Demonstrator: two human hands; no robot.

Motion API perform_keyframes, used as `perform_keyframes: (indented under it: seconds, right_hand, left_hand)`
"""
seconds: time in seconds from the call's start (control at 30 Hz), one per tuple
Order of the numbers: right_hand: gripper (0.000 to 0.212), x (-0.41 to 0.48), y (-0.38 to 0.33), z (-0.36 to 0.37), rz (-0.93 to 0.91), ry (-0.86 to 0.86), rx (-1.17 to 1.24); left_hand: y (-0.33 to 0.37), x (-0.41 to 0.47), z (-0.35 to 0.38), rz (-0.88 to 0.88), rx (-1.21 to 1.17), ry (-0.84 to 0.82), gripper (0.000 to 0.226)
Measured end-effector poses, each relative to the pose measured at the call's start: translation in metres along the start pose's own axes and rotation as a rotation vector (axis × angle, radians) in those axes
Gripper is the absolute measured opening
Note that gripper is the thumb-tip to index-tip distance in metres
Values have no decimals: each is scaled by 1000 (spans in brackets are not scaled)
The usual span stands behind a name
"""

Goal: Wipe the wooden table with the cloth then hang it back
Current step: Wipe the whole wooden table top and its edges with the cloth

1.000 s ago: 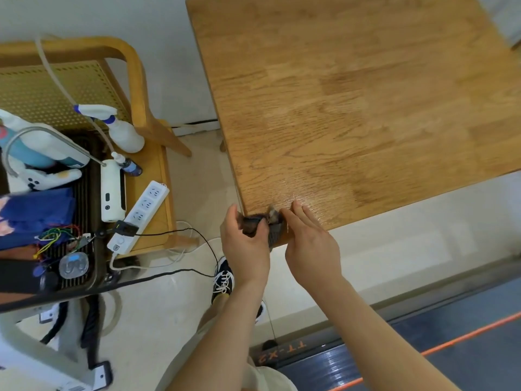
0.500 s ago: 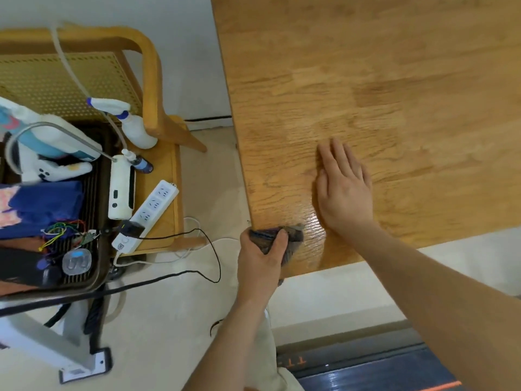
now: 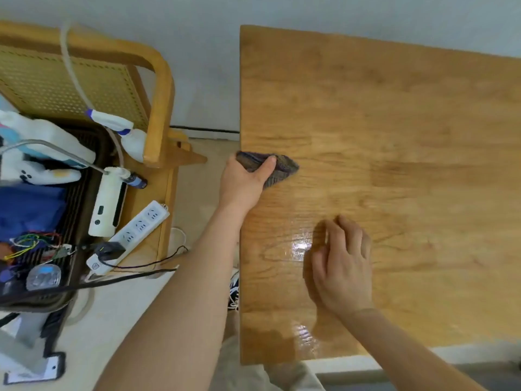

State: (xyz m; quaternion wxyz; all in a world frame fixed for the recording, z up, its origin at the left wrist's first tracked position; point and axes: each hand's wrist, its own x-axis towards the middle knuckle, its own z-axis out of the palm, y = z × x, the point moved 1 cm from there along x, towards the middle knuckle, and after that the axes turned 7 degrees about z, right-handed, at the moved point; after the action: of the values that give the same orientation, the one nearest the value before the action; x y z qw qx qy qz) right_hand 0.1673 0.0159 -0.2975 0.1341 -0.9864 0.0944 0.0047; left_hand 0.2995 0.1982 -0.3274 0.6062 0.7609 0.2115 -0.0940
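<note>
The left hand (image 3: pixel 244 183) has its grip closed on the bunched cloth (image 3: pixel 277 167), soft, light and best held wadded, while the right hand (image 3: pixel 342 273) rests empty, fingers loosely curled, on the desk (image 3: pixel 423 136).

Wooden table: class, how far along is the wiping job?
Done: the wooden table shines wet near its front-left corner. In hand: the left hand presses the dark grey cloth at the left edge; the right hand rests flat. Left: the far top, then hanging.
</note>
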Motion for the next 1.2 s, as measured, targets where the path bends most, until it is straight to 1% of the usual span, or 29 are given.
perform_keyframes:
  seconds: [0.03,0.13,0.17,0.27,0.33,0.4,0.47,0.53,0.57,0.6,0.67,0.7,0.77,0.87,0.9,1.1,1.2]
  right_hand:
    - [44,19,0,-6,-62,-19,24]
    - [39,98,-5,-19,-221,-67,21]
    - [39,128,-10,-18,-241,-59,12]
    - [46,190,-29,-7,-254,-66,-43]
    - [48,199,-34,1,-268,-89,-105]
    - [49,197,-31,2,-269,-93,-121]
    - [50,196,-29,2,-269,-92,-117]
    - [50,200,-30,2,-266,-96,-108]
    - [49,202,-31,2,-261,-97,-108]
    - [48,202,-31,2,-254,-99,-113]
    - [48,200,-30,3,-247,-106,-111]
    - [48,200,-31,3,-246,-107,-105]
    - [49,203,-32,4,-242,-110,-100]
    - [49,205,-31,4,-245,-93,-113]
    - [49,206,-31,5,-247,-84,-119]
    - [51,209,-31,7,-248,-39,-96]
    - [51,210,-31,7,-250,-31,-92]
  left_hand:
    - [-2,2,1,-12,-13,-10,57]
    - [-13,-14,1,-73,-62,9,79]
    - [-14,-23,0,-89,-73,13,79]
    - [-21,-52,-1,-145,-34,14,68]
    - [-25,-71,0,-183,22,48,62]
    - [-24,-70,1,-214,42,78,60]
    - [-16,-50,4,-217,61,102,64]
    - [0,-18,6,-181,93,118,69]
    - [10,0,7,-161,102,120,68]
    - [21,20,8,-147,99,119,62]
    - [45,61,9,-117,88,123,41]
    - [56,81,11,-101,97,128,37]
    - [73,118,13,-91,134,131,39]
    - [95,169,14,-122,144,125,58]
    - [103,183,14,-129,144,122,60]
    - [138,242,17,-120,177,104,49]
    - [144,251,16,-130,210,82,37]
